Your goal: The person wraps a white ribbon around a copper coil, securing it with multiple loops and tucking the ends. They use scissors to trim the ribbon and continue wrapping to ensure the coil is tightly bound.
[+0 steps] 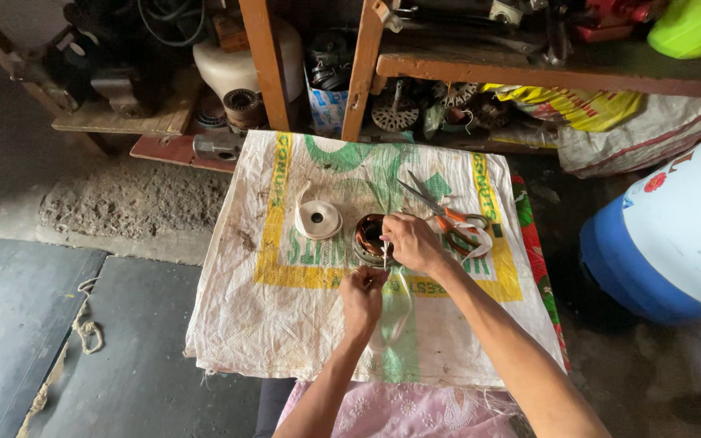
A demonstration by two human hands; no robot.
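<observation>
Left hand (363,290): positioned near the front centre of the woven sack (285,324) that covers the work surface. The fingers are curled in tight, closed on the lower end of a narrow white tape strip (384,258). The loose remainder of the tape hangs in a loop below the hand, over the sack.

Right hand (412,242): positioned just above and to the right of the left hand, resting at the edge of the copper-wound motor stator (369,238). Thumb and forefinger are pinched nearly shut on the upper end of the same tape strip. The strip runs short and roughly vertical between the two hands. Whether the right fingers also touch the copper winding cannot be told from this view; the hand covers that side of the stator.

Stator: lies flat on the sack, near its centre, round opening facing up, with reddish-brown coils visible around the bore.

Adjacent items: a roll of white tape (318,219) lies just to the left of the stator, with a loose tail curling upward. A pair of orange-handled scissors (448,212) lies to the right of the right hand, blades pointing up and to the left, apart from both hands.
</observation>
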